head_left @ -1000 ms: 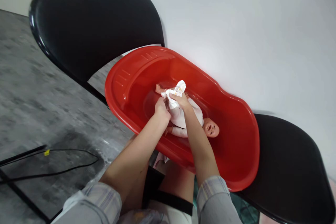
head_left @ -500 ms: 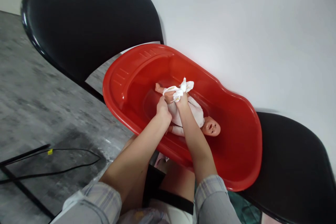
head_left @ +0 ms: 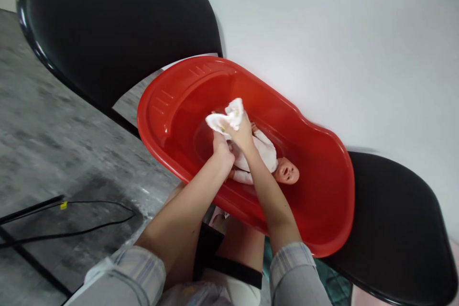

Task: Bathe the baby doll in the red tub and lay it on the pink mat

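Two black chairs (head_left: 118,33) carry a red tub (head_left: 322,229). A doll (head_left: 267,153) lies inside it. The right hand (head_left: 244,134) clutches a white cloth (head_left: 226,117) above the doll's legs. The left hand (head_left: 222,148) curls just beside it, its grip hidden.

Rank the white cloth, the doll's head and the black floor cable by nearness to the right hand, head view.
1. White cloth, gripped in the right hand.
2. Doll's head, to its right, in the red tub.
3. Black cable, far left on the floor.
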Motion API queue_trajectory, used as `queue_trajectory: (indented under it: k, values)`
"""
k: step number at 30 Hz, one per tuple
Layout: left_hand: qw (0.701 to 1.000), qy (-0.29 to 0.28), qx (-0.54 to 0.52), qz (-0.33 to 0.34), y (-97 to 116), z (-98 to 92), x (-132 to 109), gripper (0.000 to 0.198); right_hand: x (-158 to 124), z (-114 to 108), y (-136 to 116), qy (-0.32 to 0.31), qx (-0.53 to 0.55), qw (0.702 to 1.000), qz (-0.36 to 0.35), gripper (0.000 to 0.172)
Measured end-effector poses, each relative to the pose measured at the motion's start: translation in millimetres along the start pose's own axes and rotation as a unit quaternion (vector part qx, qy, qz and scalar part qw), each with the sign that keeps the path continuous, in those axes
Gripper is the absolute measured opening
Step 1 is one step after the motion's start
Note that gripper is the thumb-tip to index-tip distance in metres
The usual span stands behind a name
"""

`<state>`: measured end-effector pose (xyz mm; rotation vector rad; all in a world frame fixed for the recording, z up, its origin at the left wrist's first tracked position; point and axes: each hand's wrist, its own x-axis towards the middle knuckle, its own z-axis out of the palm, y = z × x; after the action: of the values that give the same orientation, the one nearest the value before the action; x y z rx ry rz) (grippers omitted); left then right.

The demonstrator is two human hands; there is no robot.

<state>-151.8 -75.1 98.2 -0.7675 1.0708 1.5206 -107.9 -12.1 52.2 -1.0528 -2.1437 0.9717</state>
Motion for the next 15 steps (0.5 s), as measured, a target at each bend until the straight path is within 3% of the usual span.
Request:
queue_trajectory:
  k: [2, 4, 9, 12, 15]
  values:
    - [1.0, 0.022, -0.015, -0.009, 1, 0.5, -1, 0.054, 4, 5, -1, -0.013, -0.089, 0.996, 0.004, 0.073]
    - [0.999, 0.025, -0.031, -0.019, 2, 0.7, -2, 0.057, 4, 8, -1, -0.02, -0.142, 0.989, 0.031, 0.076]
    - [0.999, -0.003, -0.051, -0.006, 2, 1.9, -2, 0.056, 3, 11, 6, -0.006, -0.163, 0.986, 0.033, 0.041]
    - [0.999, -0.002, -0.045, 0.011, 1, 2.7, 0, 0.054, 1, 11, 11, 0.01, -0.114, 0.993, 0.035, 0.029]
    - [1.0, 0.012, -0.013, 0.018, 0, 1.4, 3, 0.05, 1, 12, 16, 0.042, 0.055, 0.996, 0.054, 0.037]
